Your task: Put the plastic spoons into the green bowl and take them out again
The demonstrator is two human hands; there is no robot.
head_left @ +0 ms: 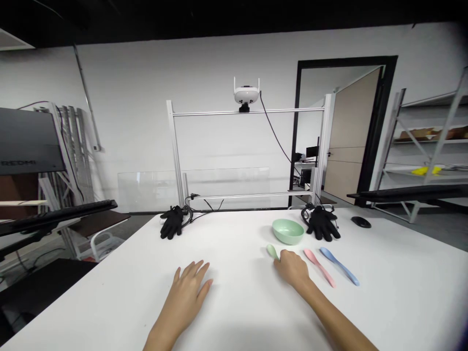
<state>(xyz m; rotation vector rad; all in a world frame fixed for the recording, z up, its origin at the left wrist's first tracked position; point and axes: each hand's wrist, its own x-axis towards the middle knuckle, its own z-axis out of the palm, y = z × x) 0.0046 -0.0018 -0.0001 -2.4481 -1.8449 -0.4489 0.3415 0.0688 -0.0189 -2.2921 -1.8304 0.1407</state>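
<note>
My right hand (292,269) is closed around the handle of a green spoon (271,251), whose bowl end pokes out to the upper left of my fingers. Most of that handle is hidden under the hand. Just beyond it stands a light green bowl (288,232). To the right of my hand a pink spoon (319,267) and a blue spoon (340,265) lie slanted on the white table (234,312). Over on the left, my left hand (187,291) is open, palm down with fingers spread, holding nothing.
Black gloves with cables sit at the far table edge, one on the left (172,222) and one right of the bowl (321,223). A black mouse (361,222) lies at the far right. A metal frame (248,196) rises behind the table, carrying a white device (246,94).
</note>
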